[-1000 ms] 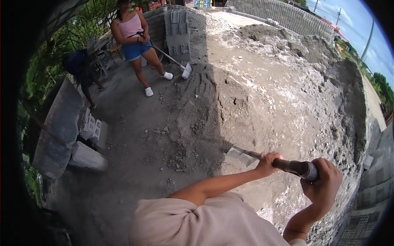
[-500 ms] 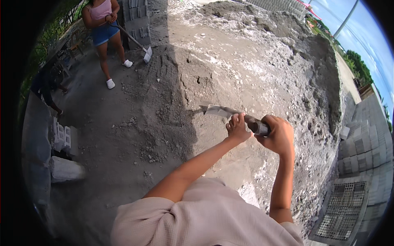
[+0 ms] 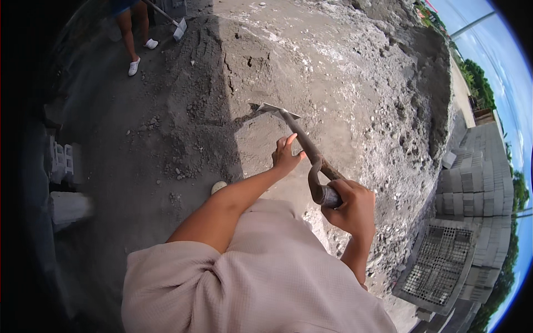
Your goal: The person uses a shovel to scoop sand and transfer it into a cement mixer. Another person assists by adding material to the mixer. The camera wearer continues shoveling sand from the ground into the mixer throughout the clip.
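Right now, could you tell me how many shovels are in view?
2. One shovel is in the person's left hand and right hand, blade on the sand pile. The other shovel is held by a co-worker at top left. More may be hidden.

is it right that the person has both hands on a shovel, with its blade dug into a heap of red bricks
Not quite. In the head view the left hand and right hand do hold the shovel, but its blade rests on a pile of grey sand and gravel, not red bricks.
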`<state>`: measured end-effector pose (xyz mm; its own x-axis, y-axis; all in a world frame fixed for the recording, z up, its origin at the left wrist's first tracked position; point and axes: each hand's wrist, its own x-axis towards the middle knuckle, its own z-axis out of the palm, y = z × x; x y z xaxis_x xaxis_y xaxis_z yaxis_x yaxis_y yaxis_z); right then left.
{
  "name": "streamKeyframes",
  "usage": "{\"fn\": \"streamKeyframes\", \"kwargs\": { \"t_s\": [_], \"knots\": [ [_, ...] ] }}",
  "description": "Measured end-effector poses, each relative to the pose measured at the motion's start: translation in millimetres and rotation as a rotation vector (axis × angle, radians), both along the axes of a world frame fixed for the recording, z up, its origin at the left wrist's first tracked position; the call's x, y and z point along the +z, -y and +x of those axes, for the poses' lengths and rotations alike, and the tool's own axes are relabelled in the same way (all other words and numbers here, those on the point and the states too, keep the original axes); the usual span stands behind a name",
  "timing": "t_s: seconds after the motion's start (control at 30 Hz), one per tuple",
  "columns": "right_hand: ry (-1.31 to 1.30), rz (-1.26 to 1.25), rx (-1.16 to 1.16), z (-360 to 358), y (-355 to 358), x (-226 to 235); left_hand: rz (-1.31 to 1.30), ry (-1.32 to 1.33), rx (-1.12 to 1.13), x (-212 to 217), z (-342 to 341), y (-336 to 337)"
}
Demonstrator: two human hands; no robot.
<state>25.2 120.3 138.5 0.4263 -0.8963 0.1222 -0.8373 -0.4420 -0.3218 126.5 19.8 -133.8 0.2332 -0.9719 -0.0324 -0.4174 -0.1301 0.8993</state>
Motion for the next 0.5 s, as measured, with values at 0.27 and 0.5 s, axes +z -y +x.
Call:
{"fn": "streamKeyframes", "kwargs": {
  "t_s": [0.27, 0.5],
  "knots": [
    [-0.189, -0.362, 0.119, -30, -8, 133, -0.603, -0.049, -0.017, 97, -51, 16],
    [-0.077, -0.48, 0.277, -61, -27, 259, -0.906, -0.239, -0.156, 255, -36, 38]
  ]
}}
